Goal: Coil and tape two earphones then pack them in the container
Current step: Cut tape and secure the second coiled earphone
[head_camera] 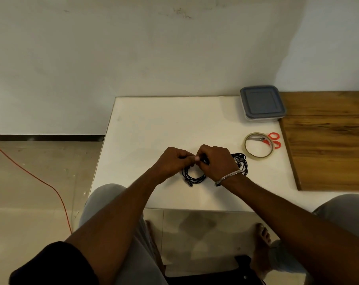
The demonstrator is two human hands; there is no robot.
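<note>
While the left hand (172, 161) and right hand (215, 161) both pinch the coiled earphone (193, 177) over the bench (154, 124), securing it seems underway; next likely needs the tape roll (259, 145).

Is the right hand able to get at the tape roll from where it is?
Probably yes: the tape roll lies just beyond the right hand on the table, only the second coil between them. But it grips an earphone coil and must let go first.

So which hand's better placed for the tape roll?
Probably the right hand: both grip the coiled earphone, but the tape roll lies just beyond the right; the left hand would have to cross.
</note>
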